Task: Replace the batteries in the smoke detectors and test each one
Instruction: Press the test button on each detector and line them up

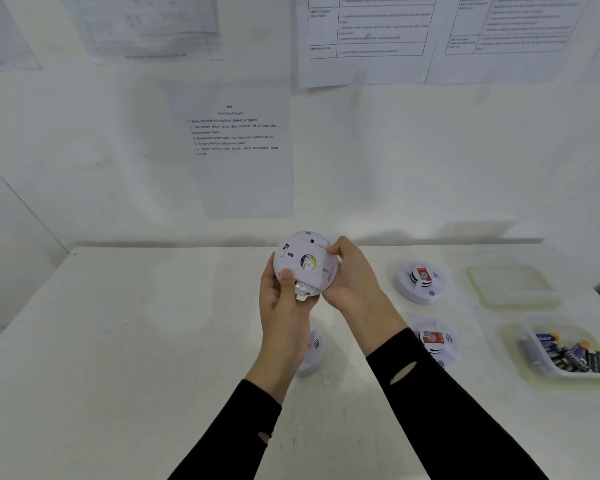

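Holding round white plastic smoke detector (305, 261), back up, above far edge of desk (153, 341). Cupping lower rim with left grip (281, 303), pinching upper-right rim with right grip (354, 275). Likely light, stiff, slippery: take by rim.

Surface (136, 341): white, flat, set against a white wall, lightly scuffed.

Lying on it:
- First smoke detector (420, 282): white, round, red label on top, right of centre toward the wall.
- Second smoke detector (433, 341): same type with a red label, nearer than the first, partly hidden.
- Third smoke detector (314, 355): white, centre, mostly hidden; only one edge with sounder slots shows.
- Lid (513, 285): translucent, square, rounded corners, flat, right of the first smoke detector.
- Container (513, 355): translucent, open, at the right edge, nearer than the lid, holding loose batteries (568, 356), dark and purple.
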